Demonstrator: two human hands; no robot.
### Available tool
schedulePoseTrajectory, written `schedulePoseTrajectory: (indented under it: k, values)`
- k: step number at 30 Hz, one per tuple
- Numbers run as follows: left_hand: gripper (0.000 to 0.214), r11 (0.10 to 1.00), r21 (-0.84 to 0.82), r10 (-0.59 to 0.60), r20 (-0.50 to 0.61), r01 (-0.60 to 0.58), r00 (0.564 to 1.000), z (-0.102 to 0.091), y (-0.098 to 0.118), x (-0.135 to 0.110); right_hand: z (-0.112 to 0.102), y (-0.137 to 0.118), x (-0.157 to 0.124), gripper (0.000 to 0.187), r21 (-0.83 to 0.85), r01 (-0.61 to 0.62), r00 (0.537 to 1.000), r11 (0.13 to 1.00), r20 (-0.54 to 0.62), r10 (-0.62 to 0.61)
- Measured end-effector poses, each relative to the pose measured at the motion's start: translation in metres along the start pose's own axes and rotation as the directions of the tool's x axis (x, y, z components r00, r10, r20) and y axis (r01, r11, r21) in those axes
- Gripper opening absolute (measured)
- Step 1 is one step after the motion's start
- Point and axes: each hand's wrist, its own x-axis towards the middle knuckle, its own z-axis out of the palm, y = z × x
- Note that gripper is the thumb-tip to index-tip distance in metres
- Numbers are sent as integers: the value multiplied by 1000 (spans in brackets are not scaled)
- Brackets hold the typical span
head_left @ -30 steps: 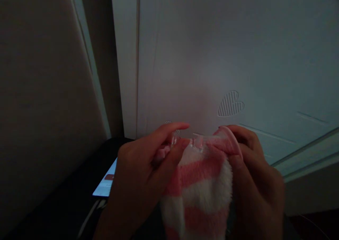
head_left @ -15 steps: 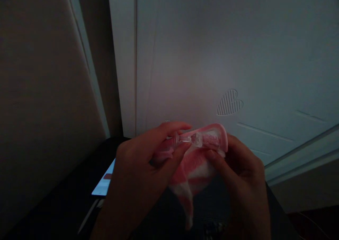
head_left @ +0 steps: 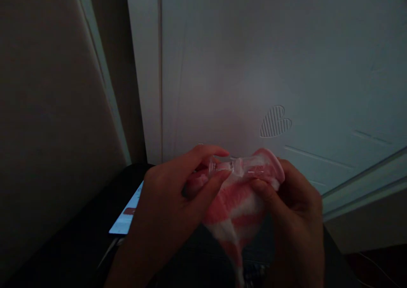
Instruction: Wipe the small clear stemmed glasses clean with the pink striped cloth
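Note:
In dim light, both of my hands hold a fluffy pink-and-white striped sock (head_left: 237, 207) in front of a white cabinet door. My left hand (head_left: 171, 207) pinches the sock's pink cuff and one end of a clear plastic clip (head_left: 233, 166) between thumb and forefinger. My right hand (head_left: 294, 207) grips the other side of the cuff, fingers curled round it. The clip lies across the top of the cuff between the two hands. The sock's foot hangs down below them.
A lit phone screen (head_left: 127, 218) lies on a dark surface at the lower left, with a white cable (head_left: 106, 254) beside it. The white cabinet door (head_left: 254, 67) bears a striped heart mark (head_left: 275, 121). A beige padded panel (head_left: 47, 122) stands at the left.
The sock was spread wide between my hands a second ago; now it is bunched together, and the clear clip lies across the cuff. My hands have moved closer together.

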Motion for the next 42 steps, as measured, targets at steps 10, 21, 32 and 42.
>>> schedulePoseTrajectory:
  k: [10,21,32,42]
  values:
    - [14,1000,-28,13,66,-12,998,-1,4,3,2,-4,0,11,27,-37,998,999,-52,39]
    - [6,996,-43,-64,204,74,977,-2,2,11,1,-8,6,9,-26,-37,998,999,48,38]
    - [15,989,-20,-142,201,148,969,-4,-1,10,1,-4,5,20,10,-66,995,998,77,65]
    - [9,954,-265,-92,186,140,978,-8,-16,8,0,-6,5,27,8,-83,996,997,43,82]
